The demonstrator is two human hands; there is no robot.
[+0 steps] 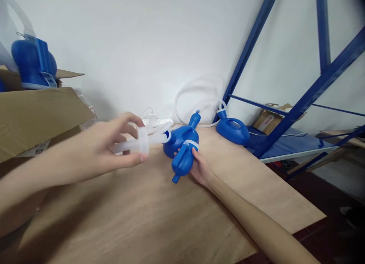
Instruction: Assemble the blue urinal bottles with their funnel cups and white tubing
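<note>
On the left, my left hand point(114, 146) is closed round a translucent white plastic tube fitting with a wide collar point(143, 141); motion blurs it a little. The fitting's narrow end points toward the white-rimmed mouth of a blue plastic bottle point(182, 136), and whether they touch I cannot tell. My right hand point(201, 168) grips a small blue bulb-shaped plastic part with a white ring point(183, 161). Its thumb lies by the ring, and its other fingers are mostly hidden behind. This part overlaps the front of the bottle, whose slim neck leans up to the right.
A blue handled bottle point(232, 131) with a clear hose point(178, 98) stands at the table's back right. Left is a cardboard box point(42, 119) with a blue container point(31, 62) above. A power strip point(159, 122) lies by the wall. A blue metal rack point(302, 89) borders the right.
</note>
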